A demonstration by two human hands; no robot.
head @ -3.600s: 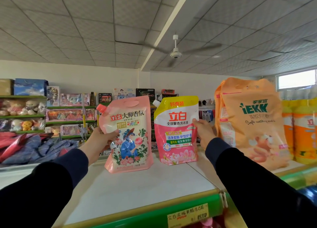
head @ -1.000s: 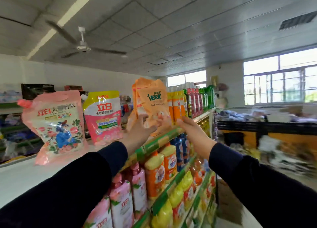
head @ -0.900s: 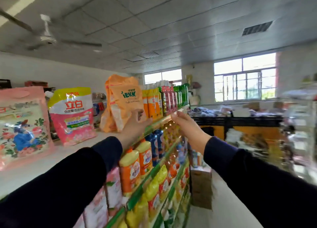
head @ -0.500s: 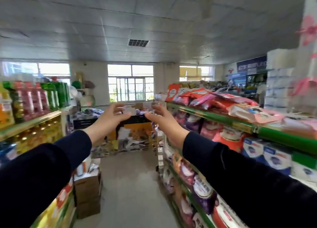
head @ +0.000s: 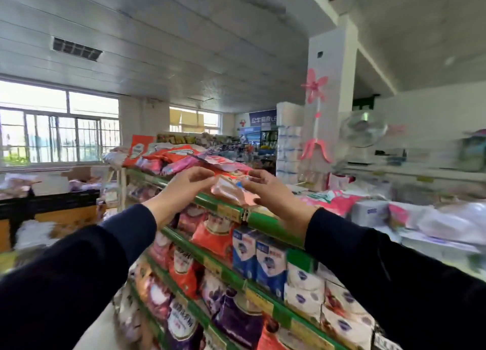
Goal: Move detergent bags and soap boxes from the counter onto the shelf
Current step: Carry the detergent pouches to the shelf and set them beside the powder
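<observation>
Reaching step: left hand (head: pixel 184 189) and right hand (head: pixel 273 192), fingers loosely spread and holding nothing, flank a pink bag (head: pixel 231 190) at the shelf (head: pixel 273 224) front edge; next, I judge, close on it

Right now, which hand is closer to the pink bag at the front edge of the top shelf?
Right, narrowly. The right hand has its fingertips at the pink bag's right edge; the left hand hovers by its left end, fingers curled, contact unclear.

I'm in a shop: green-edged shelves (head: pixel 273 226) with price tags hold packaged goods (head: pixel 215 239), with stacked tissue packs (head: pixel 289 139) behind.
</observation>
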